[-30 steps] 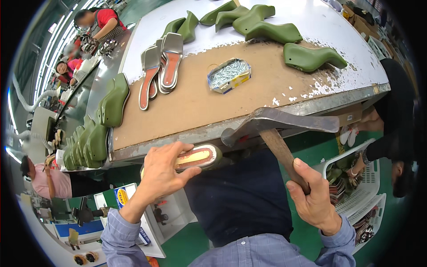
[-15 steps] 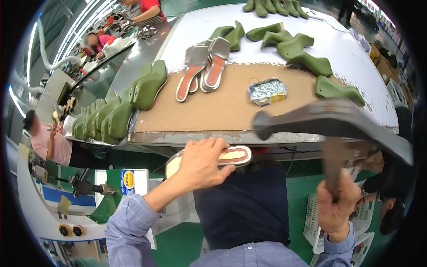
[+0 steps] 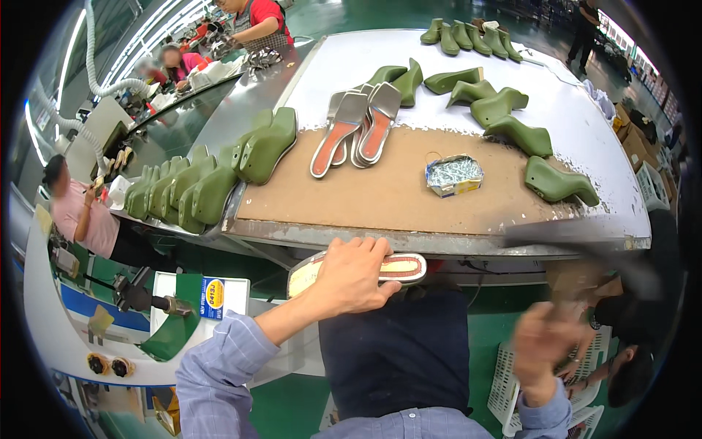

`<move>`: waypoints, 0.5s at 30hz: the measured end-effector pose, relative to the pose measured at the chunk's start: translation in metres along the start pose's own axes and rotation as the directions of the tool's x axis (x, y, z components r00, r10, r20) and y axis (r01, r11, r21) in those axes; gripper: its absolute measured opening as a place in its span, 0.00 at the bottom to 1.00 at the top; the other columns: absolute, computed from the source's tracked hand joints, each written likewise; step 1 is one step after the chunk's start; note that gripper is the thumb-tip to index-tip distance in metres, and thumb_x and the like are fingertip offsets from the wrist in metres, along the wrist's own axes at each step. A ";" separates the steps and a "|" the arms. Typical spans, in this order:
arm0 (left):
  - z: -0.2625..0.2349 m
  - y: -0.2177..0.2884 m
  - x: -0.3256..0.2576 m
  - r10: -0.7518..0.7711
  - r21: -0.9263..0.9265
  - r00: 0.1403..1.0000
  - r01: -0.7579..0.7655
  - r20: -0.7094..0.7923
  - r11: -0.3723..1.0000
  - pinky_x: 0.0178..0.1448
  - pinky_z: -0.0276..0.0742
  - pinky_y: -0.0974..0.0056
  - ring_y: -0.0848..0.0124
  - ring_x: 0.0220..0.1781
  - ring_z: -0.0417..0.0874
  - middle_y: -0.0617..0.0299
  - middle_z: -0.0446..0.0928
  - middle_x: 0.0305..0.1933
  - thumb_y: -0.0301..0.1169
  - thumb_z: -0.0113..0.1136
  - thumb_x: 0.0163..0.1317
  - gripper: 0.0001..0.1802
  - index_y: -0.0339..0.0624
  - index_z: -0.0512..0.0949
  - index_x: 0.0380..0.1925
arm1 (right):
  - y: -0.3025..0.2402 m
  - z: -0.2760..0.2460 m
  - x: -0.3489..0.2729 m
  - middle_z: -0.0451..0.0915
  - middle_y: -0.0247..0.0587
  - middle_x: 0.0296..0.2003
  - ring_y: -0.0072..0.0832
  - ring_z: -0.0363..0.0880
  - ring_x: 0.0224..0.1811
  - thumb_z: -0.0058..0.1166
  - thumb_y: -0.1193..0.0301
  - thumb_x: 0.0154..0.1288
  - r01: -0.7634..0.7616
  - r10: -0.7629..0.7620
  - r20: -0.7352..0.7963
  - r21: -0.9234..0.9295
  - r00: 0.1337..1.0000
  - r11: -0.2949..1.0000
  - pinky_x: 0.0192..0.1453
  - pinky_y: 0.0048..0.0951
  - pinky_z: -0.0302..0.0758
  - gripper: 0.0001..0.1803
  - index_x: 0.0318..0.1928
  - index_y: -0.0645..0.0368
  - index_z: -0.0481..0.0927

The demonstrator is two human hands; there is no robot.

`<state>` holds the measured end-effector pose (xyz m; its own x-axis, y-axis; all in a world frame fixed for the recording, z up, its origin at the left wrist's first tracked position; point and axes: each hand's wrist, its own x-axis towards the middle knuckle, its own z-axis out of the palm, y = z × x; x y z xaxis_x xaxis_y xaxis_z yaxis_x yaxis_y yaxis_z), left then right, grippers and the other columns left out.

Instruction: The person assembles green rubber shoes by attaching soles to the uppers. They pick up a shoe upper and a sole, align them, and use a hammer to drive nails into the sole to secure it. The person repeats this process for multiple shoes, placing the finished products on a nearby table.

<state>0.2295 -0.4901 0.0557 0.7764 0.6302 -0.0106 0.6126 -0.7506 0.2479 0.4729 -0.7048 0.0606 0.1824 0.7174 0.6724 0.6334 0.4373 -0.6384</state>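
My left hand (image 3: 355,274) is wrapped over a shoe last with an insole (image 3: 402,268) on its upward face, held above my lap by the table's front edge. The insole is pale yellow with a reddish-brown border and a white rim. At the right, my right hand (image 3: 537,344) grips the handle of a hammer; both are smeared by motion. The dark hammer head (image 3: 563,238) hangs in front of the table's right front corner, apart from the last. On the table, silver and orange insoles (image 3: 374,135) lie stacked beside a small box of nails (image 3: 455,175).
Green shoe lasts (image 3: 269,146) stand in a row along the table's left edge. More green lasts (image 3: 559,183) lie at the right and back. White baskets (image 3: 504,388) are at my lower right, where another person's hands show. A person in pink (image 3: 86,216) stands at left.
My right hand has lowered the hammer, its head dropping from above the table's edge. My left hand keeps its hold on the last. The whole view has shifted slightly.
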 end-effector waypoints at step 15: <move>-0.001 0.003 0.002 0.002 -0.008 1.000 -0.002 0.031 1.000 0.54 0.70 0.52 0.56 0.49 0.83 0.54 0.82 0.43 0.53 0.73 0.54 0.33 0.41 0.77 0.51 | 0.005 0.029 0.009 0.72 0.40 0.23 0.41 0.74 0.19 0.67 0.76 0.61 -0.159 0.256 0.287 -0.319 0.923 0.934 0.22 0.41 0.72 0.27 0.62 0.47 0.80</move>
<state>0.2328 -0.4906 0.0571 0.7818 0.6222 -0.0398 0.6100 -0.7500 0.2558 0.4560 -0.6807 0.0524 0.1144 0.9298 0.3498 0.8027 0.1210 -0.5840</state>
